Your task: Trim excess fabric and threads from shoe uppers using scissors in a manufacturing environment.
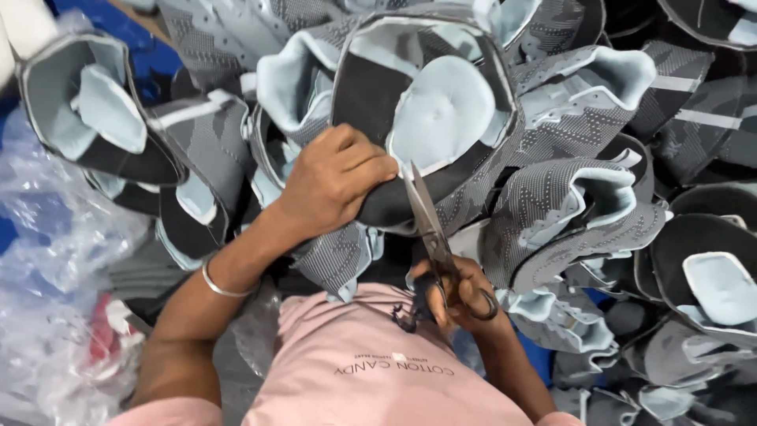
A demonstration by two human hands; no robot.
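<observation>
My left hand (pixel 335 177) grips the lower edge of a grey and black knit shoe upper (pixel 422 102) with a pale blue padded lining, held up in front of me. My right hand (pixel 457 296) holds a pair of metal scissors (pixel 430 229) by the black handles. The blades point up and meet the upper's edge just right of my left fingers. A silver bangle (pixel 225 285) sits on my left wrist.
Several similar grey and pale blue shoe uppers (pixel 583 197) are heaped all around, thickest on the right. Crumpled clear plastic bags (pixel 55 260) lie at the left. My pink shirt (pixel 371 363) fills the bottom centre.
</observation>
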